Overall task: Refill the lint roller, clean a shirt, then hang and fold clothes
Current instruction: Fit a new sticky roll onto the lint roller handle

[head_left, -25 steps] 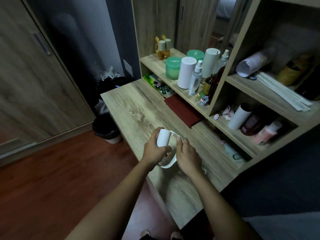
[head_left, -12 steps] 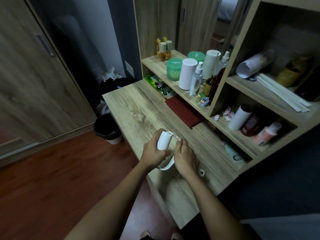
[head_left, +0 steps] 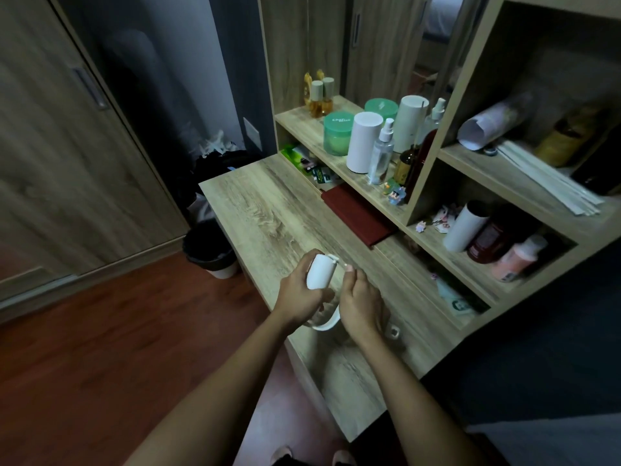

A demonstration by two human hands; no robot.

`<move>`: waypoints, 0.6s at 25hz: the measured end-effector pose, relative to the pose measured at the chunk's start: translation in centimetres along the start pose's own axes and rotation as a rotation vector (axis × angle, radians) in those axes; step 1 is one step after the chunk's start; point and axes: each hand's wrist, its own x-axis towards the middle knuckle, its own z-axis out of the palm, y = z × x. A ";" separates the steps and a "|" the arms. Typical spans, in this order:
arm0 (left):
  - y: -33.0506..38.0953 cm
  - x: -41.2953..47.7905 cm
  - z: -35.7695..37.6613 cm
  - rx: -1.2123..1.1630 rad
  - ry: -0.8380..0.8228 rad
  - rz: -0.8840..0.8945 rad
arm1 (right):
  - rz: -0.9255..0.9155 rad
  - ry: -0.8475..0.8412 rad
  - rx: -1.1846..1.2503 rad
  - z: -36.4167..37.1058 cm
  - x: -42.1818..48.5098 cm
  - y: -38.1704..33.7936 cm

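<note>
The left hand (head_left: 299, 292) wraps its fingers (head_left: 302, 268) round the white lint roll (head_left: 319, 272), long axis pointing up and away. The right hand (head_left: 361, 302) (thumb by the roll's top) clasps the curved handle (head_left: 327, 326) below.

Two hands (head_left: 299, 292), one lint roller (head_left: 319, 272), two green jars (head_left: 337, 134).

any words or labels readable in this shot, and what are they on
Nothing here can be quoted with confidence.
green jar lid: two short lines of white print, too blurred to read.
dark red jar: label blurred.
pink bottle: label blurred.
green packets: print too small to read.
</note>
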 end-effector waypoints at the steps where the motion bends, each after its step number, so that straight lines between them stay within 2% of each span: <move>1: 0.1 0.2 0.0 -0.065 -0.024 -0.042 | -0.015 0.010 -0.019 -0.2 0.1 -0.1; 4: 0.4 0.7 -0.1 -0.452 -0.171 -0.230 | -0.026 0.003 -0.055 -0.5 0.5 -0.2; 6: 0.9 0.7 -0.4 -0.623 -0.250 -0.332 | -0.018 -0.020 -0.059 -0.6 0.7 -0.1; 9: 1.3 0.6 -0.4 -0.656 -0.296 -0.351 | -0.021 -0.019 -0.051 -0.8 0.9 -0.2; 15: 2.0 1.0 0.1 -0.537 -0.231 -0.275 | -0.001 0.022 -0.043 -1.4 1.1 -0.7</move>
